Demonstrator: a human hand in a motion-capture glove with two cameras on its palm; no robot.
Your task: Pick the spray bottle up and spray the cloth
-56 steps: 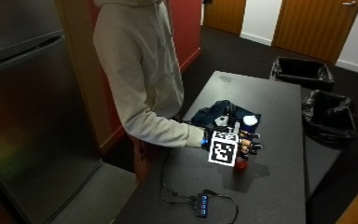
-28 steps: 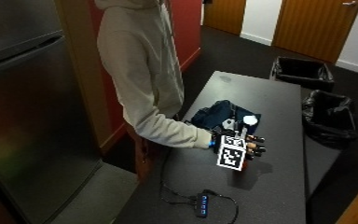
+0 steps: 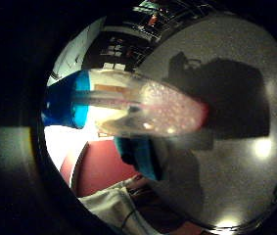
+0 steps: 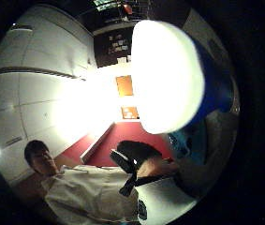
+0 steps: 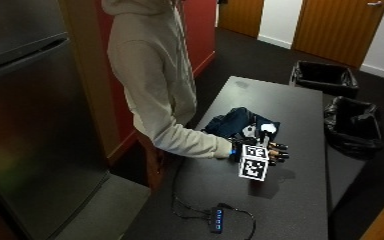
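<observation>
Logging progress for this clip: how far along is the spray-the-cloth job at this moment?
Pickup looks done: the gloved right hand grips the spray bottle, lifted off the table. In hand: it sits beside the dark blue cloth. Left: the spraying; no mist or wet patch is visible.
</observation>
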